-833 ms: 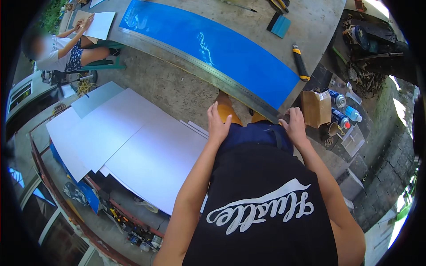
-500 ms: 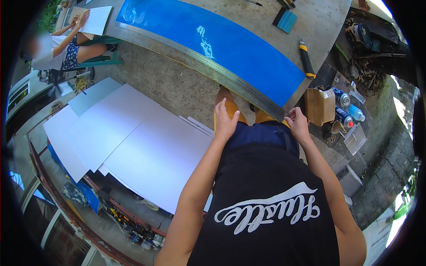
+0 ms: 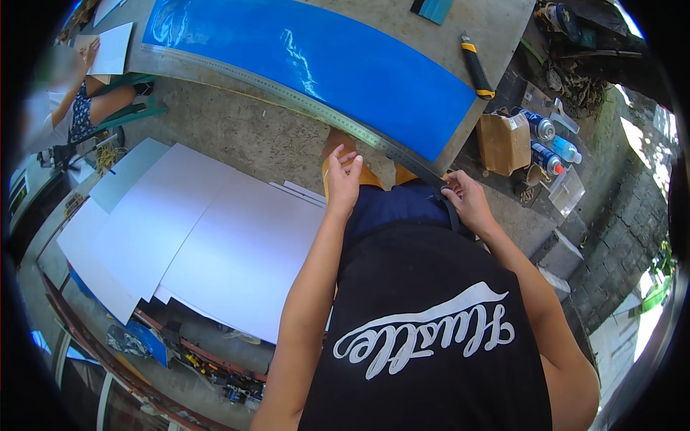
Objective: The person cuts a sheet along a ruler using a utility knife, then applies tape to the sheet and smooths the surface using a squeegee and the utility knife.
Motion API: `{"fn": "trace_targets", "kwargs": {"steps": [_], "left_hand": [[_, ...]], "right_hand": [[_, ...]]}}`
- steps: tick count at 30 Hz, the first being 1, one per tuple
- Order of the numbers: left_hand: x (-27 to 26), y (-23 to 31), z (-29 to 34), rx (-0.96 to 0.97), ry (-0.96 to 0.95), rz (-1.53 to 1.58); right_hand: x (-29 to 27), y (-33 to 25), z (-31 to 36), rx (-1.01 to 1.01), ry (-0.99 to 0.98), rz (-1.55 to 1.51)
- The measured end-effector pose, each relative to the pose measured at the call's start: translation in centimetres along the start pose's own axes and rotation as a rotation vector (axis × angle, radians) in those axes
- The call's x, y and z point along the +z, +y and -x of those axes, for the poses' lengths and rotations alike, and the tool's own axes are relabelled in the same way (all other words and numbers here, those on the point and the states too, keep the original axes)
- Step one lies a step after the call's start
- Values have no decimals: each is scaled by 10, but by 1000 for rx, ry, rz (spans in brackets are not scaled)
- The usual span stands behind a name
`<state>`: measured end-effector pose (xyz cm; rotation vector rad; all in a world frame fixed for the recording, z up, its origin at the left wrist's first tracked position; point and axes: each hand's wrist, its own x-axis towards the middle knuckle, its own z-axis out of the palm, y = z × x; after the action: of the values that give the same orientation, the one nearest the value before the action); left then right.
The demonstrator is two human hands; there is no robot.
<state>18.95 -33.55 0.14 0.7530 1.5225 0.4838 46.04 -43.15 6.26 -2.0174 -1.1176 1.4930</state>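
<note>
A long metal ruler point(image 3: 287, 99) lies along the near edge of a glossy blue sheet point(image 3: 309, 65) on the table. My right hand point(image 3: 468, 202) is closed at the ruler's near right end, thumb and fingers pinching it just off the table corner. My left hand point(image 3: 343, 181) hovers over my thigh, fingers apart and holding nothing, a little short of the ruler's edge. A black and yellow utility knife point(image 3: 476, 70) rests on the table right of the blue sheet. Farther back lies a teal squeegee point(image 3: 434, 8), partly cut off by the frame's top.
Large white panels point(image 3: 237, 237) are stacked at my left. Beyond the table's right side sit a cardboard box point(image 3: 503, 144), spray cans point(image 3: 537, 125) and a clear blue bottle point(image 3: 566, 149). Another person point(image 3: 65, 108) sits at far left, a hand on a white board point(image 3: 113, 50).
The whole view has shifted, so the table and sheets appear farther left and higher. My right hand stays at the ruler's end, and my left hand remains raised with its fingers apart.
</note>
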Motion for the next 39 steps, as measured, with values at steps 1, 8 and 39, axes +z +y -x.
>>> {"fn": "trace_targets", "kwargs": {"steps": [1,8,39], "left_hand": [[1,3,0,-5,-9,-3],[-2,14,-6,-63,-41,64],[-45,137,-57,225,-90,794]], "right_hand": [[0,0,1,9,5,-2],[2,-4,2,14,30,10],[-24,-5,-3,-166,87,27]]}}
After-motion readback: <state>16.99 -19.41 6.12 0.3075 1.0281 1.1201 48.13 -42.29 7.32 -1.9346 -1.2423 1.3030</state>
